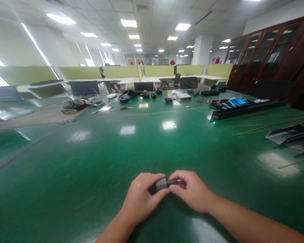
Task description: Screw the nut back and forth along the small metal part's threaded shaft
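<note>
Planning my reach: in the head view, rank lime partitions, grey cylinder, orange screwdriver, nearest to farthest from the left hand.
1. Grey cylinder, in the left hand.
2. Orange screwdriver, ahead on the green table.
3. Lime partitions, beyond the table.

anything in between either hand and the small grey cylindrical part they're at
Nothing visible. The left hand has thumb and fingers around the grey cylindrical part; the right hand is at its slim ribbed end. The red-handled screwdriver lies well beyond both hands.
</note>
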The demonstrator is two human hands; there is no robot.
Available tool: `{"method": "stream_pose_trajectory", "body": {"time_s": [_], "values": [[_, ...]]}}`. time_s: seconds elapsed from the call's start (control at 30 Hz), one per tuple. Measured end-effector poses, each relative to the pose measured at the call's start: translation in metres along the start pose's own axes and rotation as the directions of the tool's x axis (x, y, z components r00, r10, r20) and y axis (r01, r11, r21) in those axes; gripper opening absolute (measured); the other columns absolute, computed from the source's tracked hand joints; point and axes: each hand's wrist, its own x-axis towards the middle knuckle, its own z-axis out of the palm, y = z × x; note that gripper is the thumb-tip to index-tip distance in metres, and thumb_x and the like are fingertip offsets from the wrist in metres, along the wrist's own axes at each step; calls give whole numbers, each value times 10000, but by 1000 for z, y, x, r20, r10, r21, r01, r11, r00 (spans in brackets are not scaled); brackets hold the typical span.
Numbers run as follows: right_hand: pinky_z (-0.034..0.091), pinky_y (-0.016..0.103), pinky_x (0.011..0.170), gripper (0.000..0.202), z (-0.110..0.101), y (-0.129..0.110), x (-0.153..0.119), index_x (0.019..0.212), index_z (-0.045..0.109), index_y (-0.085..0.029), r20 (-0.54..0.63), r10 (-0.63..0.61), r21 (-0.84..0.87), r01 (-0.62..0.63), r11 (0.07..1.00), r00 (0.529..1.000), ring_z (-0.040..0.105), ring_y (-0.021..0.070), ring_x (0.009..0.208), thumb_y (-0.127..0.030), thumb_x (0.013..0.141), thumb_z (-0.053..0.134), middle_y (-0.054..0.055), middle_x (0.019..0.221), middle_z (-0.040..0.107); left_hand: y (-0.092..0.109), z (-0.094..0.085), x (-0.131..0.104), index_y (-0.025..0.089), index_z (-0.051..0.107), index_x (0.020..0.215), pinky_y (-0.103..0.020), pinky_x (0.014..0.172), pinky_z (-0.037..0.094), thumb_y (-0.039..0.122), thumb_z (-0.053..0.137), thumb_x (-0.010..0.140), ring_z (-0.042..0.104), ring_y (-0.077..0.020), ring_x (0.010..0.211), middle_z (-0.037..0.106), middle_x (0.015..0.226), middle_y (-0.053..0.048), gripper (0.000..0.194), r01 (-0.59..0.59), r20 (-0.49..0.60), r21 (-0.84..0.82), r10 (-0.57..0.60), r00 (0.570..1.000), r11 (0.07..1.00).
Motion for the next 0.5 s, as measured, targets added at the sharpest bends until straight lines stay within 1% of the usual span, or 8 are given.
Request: {"method": "stream_pose_trajectory", "body": {"time_s": [0.3,0.5], "values": [[433,226,610,82,2,4,0,876,701,-177,13,27,37,-27,999,1000,610,147,676,-195,820,643,0,759,693,0,0,-1,251,728,1069,-334,787,543,315,796,789,697,-228,865,756,952,-48,295,18,4,-4,-18,1000,1000],[432,228,610,69,1,1,0,856,703,-180,3,32,36,-32,999,999,606,148,668,-220,824,656,-2,746,694,0,0,-2,263,724,1067,-335,791,543,322,795,793,696,-221,868,753,949,-27,289,19,9,-13,-19,1000,1000]]}}
